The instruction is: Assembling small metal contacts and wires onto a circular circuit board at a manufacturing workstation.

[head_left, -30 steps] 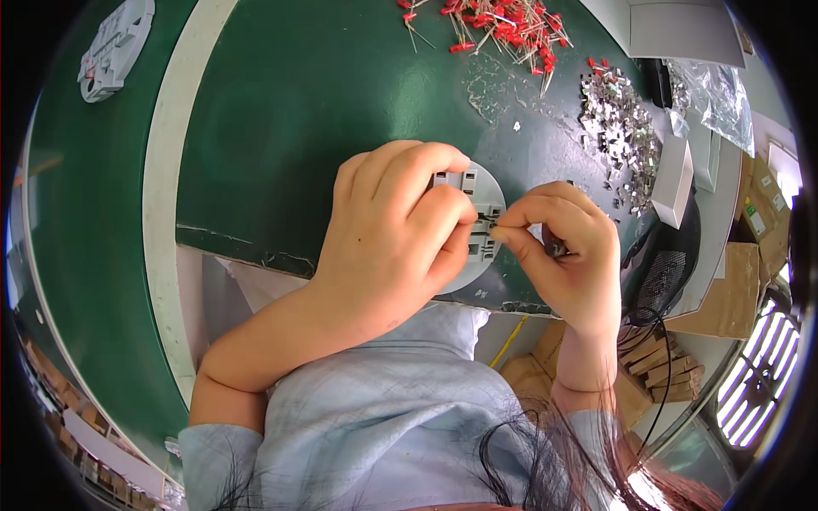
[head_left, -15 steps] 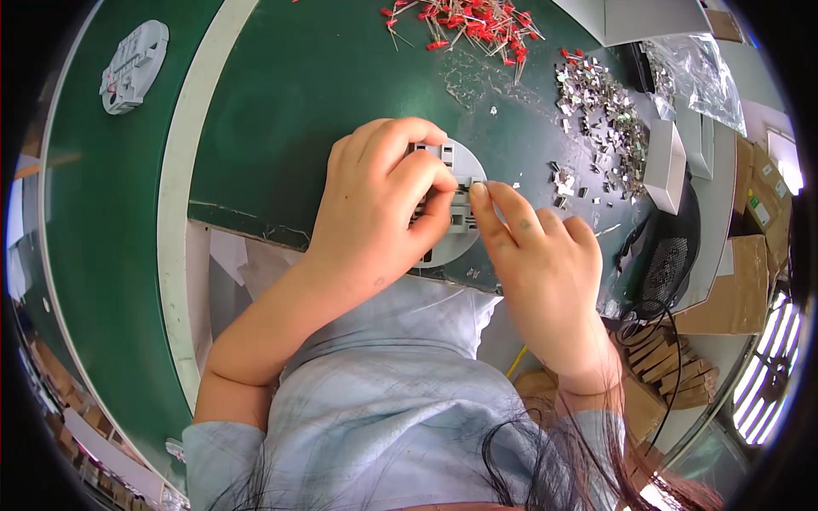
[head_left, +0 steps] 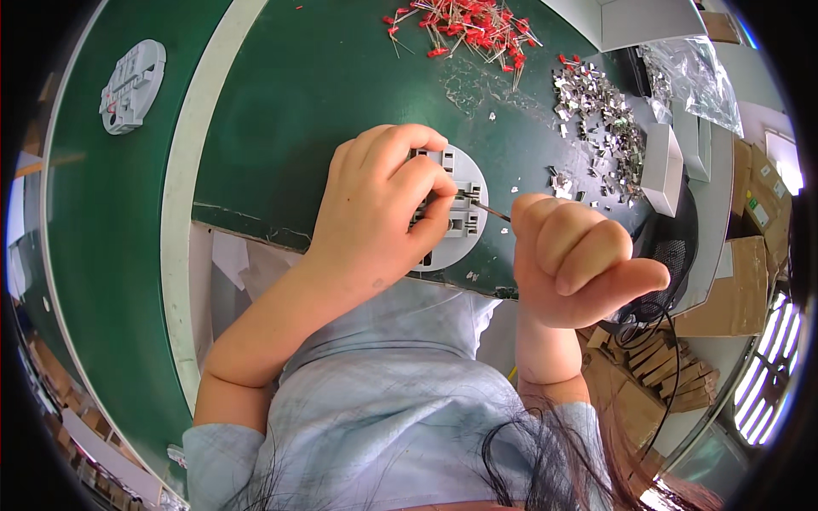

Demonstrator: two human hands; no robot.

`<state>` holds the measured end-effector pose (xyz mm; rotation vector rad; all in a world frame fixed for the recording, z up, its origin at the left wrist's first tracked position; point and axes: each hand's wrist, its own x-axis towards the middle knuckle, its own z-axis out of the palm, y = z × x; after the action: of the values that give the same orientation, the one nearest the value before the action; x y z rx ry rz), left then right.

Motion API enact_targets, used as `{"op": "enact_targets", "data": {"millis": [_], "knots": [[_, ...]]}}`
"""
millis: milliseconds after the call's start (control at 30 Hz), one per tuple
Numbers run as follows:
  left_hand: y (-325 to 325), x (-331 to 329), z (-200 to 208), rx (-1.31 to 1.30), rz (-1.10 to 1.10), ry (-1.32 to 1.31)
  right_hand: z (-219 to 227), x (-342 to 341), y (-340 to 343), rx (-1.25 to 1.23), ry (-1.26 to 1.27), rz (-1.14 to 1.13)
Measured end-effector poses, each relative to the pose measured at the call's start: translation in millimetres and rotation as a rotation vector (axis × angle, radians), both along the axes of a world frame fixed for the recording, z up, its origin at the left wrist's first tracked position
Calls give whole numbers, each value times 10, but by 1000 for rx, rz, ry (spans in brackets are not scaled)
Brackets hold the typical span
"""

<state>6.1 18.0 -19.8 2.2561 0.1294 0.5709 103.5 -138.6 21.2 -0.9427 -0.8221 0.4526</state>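
The disc (head_left: 464,247) lay on the table (head_left: 273,128), near its edge. The left hand (head_left: 383,192) curled over it; whether it pinched anything could not be told. The right hand (head_left: 573,255) was closed around a thin tool (head_left: 494,212) pointing at the disc. The green label (head_left: 751,203) on a carton (head_left: 769,183) was illegible.

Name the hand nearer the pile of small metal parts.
Right. The right hand is just short of the pile; the left hand is farther off, to its left.

Bare left hand (head_left: 379,196): knuckles up, fingers (head_left: 417,138) bent, thumb (head_left: 433,226) tucked below them. Bare right hand (head_left: 571,255), apart, right of it: curled fist, one digit (head_left: 639,278) jutting outward.
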Motion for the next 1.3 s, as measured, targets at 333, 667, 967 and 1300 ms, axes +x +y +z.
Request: {"op": "enact_targets", "data": {"millis": [333, 667, 967, 1300], "knots": [[80, -142, 249, 46, -143, 156, -82, -156, 225, -194, -270, -243], [114, -218, 300, 163, -252, 321, -70, -36, 252, -45, -128, -239], [126, -249, 252, 184, -201, 264, 8, -47, 386, -211, 69, -379], [1130, -1978, 429, 260, 805, 303, 234, -108, -328, -140, -23, -312]]}}
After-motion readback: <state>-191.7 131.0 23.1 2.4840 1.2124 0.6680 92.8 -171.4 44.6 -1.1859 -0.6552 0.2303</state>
